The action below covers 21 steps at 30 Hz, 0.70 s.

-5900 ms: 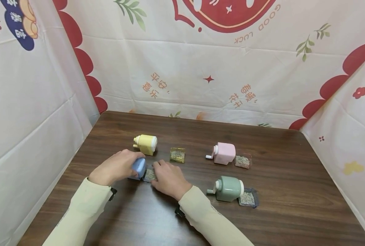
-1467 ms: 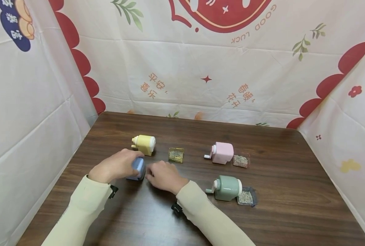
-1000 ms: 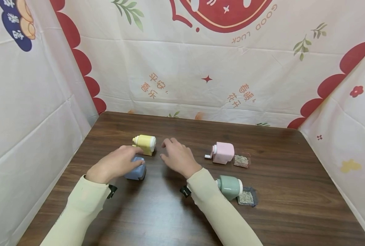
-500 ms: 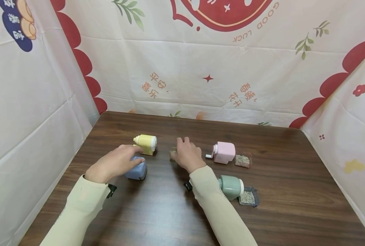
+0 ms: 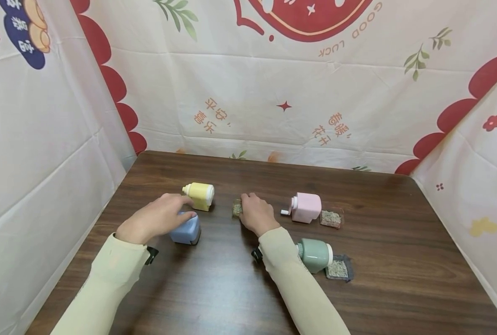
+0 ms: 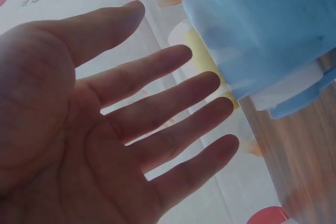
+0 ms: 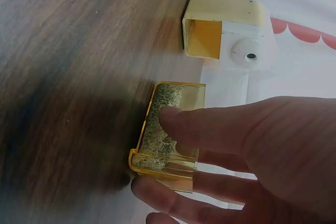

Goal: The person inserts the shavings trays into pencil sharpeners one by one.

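My left hand (image 5: pixel 158 218) hovers with spread fingers around the top of a blue pencil sharpener (image 5: pixel 185 230); in the left wrist view the fingers look apart from the blue body (image 6: pixel 262 30). My right hand (image 5: pixel 257 214) holds a clear yellow shavings drawer (image 7: pixel 167 129) between thumb and fingers. Grey-brown shavings fill part of it. The hand hides much of this drawer (image 5: pixel 236 208) in the head view. Behind the blue one stands a yellow pencil sharpener (image 5: pixel 199 195); its drawer slot (image 7: pixel 203 39) is open towards the right hand.
A pink sharpener (image 5: pixel 307 207) stands to the right, a drawer of shavings (image 5: pixel 330 218) beside it. Nearer, a green sharpener (image 5: pixel 315 256) sits by a dark drawer with shavings (image 5: pixel 337 269); my right forearm covers its crank. A printed cloth (image 5: pixel 252 111) hangs behind the table.
My right hand has gone from the blue sharpener's drawer to the yellow one, further right and back. The blue sharpener's drawer no longer lies beside it. My left hand has let go of the blue sharpener.
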Tool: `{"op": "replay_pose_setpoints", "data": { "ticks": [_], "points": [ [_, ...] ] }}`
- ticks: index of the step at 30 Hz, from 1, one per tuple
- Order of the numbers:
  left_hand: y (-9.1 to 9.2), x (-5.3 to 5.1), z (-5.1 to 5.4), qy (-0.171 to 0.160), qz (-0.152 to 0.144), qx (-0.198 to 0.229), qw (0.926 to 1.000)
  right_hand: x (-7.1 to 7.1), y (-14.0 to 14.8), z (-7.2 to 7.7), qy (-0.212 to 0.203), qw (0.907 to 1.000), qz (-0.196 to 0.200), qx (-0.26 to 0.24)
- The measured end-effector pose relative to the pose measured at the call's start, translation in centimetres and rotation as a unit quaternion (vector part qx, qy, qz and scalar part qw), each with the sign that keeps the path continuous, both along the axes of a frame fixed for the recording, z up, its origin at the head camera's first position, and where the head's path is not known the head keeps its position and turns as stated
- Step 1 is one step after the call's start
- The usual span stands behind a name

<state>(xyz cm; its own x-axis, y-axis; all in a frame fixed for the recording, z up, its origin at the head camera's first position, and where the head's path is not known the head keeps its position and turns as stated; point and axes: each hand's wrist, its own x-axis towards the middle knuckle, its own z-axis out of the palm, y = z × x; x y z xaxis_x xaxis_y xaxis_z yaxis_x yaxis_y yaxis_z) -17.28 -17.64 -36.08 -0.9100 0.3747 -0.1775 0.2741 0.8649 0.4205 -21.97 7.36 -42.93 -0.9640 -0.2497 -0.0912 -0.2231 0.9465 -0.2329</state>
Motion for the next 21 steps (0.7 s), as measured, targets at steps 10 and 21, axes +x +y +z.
{"op": "replay_pose_setpoints", "data": {
  "ticks": [10, 21],
  "points": [
    [0.5, -2.5, 2.0, 0.062, -0.014, 0.001, 0.9980, 0.0, 0.0, 0.3, 0.004, 1.0000, 0.004, 0.001],
    [1.1, -6.6, 2.7, 0.021, -0.018, -0.029, 0.9992, -0.1, 0.1, 0.3, -0.001, 1.0000, 0.000, 0.001]
  ]
}}
